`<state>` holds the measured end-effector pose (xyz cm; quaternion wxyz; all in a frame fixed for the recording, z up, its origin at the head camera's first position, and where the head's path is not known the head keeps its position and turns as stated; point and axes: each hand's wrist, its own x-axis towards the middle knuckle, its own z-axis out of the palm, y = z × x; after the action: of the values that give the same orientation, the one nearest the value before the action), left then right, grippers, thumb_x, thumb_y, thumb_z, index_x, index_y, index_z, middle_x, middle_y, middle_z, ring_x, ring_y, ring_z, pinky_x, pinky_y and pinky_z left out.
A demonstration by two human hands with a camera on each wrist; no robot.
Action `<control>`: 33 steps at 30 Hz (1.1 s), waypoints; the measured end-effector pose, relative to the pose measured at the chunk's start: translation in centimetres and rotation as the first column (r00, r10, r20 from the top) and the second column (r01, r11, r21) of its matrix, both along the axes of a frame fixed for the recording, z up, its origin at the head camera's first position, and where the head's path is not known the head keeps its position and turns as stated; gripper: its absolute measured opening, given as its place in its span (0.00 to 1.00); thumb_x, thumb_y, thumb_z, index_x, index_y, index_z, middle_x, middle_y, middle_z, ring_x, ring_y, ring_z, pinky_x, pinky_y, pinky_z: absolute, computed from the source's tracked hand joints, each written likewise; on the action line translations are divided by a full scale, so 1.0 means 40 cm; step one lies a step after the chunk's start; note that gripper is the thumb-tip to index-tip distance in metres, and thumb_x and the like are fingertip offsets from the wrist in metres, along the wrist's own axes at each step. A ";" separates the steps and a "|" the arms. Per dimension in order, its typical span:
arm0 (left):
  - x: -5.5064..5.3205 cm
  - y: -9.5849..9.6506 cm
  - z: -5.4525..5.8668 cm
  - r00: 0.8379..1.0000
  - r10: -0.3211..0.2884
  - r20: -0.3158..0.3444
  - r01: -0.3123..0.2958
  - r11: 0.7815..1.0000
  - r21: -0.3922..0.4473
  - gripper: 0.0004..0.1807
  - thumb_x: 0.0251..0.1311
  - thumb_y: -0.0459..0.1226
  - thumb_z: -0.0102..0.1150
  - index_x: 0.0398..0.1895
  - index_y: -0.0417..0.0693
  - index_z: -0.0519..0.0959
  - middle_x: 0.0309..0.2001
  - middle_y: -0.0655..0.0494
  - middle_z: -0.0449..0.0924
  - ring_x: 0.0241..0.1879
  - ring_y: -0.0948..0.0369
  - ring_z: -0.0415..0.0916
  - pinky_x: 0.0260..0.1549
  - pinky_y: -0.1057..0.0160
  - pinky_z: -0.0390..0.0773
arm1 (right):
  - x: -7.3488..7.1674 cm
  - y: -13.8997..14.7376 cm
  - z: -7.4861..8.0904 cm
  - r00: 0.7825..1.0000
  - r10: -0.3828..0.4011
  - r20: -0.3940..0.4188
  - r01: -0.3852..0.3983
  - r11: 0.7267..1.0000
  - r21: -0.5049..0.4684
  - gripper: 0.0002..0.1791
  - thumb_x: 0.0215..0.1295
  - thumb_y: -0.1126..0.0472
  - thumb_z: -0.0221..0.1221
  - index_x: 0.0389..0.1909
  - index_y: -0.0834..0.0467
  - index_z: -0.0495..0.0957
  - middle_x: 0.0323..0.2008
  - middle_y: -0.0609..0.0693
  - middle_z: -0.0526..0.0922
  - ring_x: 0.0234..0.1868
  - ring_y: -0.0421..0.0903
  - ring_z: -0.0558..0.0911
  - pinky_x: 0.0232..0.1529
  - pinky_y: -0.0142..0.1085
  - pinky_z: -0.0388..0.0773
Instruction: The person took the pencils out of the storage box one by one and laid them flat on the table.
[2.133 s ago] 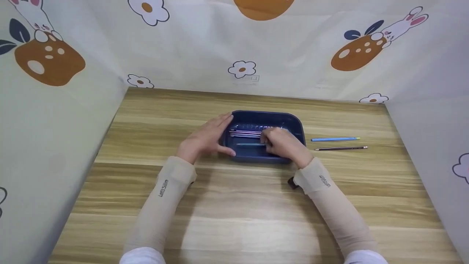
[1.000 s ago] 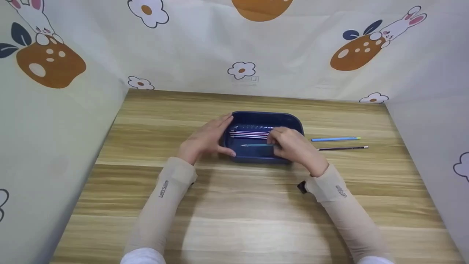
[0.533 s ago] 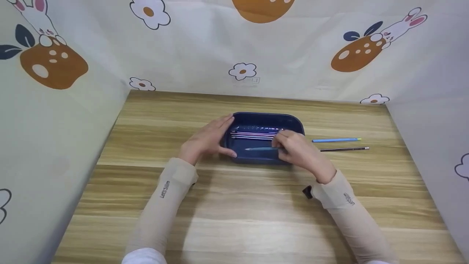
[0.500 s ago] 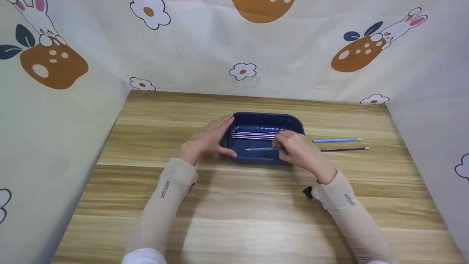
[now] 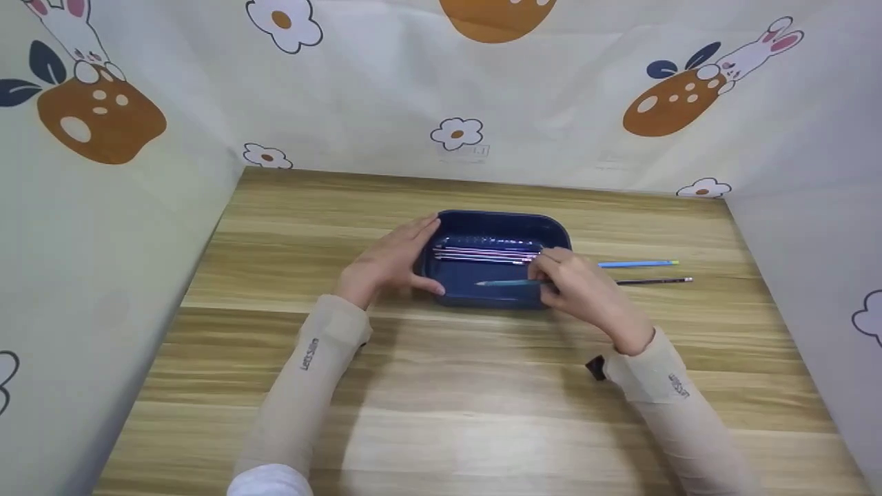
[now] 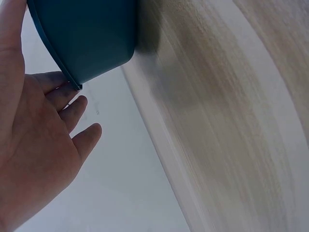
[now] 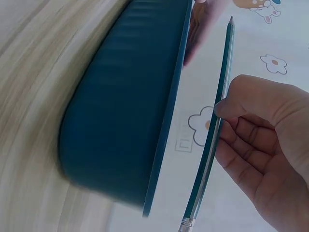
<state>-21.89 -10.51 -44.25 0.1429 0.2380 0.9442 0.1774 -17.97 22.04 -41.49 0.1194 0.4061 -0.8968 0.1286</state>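
Observation:
A dark blue, rounded rectangular box stands on the table with its top facing up. My left hand rests against its left end, fingers straight at the back corner and thumb at the front corner. In the left wrist view, the fingertips touch the rim. My right hand pinches a teal pencil between thumb and fingers, over the box's right side. The pencil's sharpened tip points left, and a silver ferrule shows at its other end. Several striped pencils lie side by side inside the box.
Right of the box, a light blue pencil and a dark pencil lie on the wooden table, both partly covered by the right hand. Cloth walls printed with fruit, rabbits and flowers stand around the table.
My right hand has moved right and slightly towards me with the teal pencil, uncovering more of the striped pencils in the box. My left hand has stayed at the box's left end.

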 end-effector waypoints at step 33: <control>0.002 -0.002 -0.002 1.000 0.001 -0.001 -0.001 1.000 0.016 0.68 0.46 0.67 0.68 0.82 0.52 0.39 0.83 0.56 0.35 0.82 0.54 0.36 0.81 0.52 0.43 | 0.003 0.193 -0.004 0.996 -0.074 -0.044 0.072 0.997 -0.035 0.12 0.45 0.76 0.61 0.33 0.61 0.79 0.31 0.49 0.82 0.32 0.43 0.81 0.30 0.36 0.83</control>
<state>-21.82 -10.57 -44.35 0.1403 0.2390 0.9429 0.1845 -17.85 29.74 -41.66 0.1511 0.3738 -0.9059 0.1298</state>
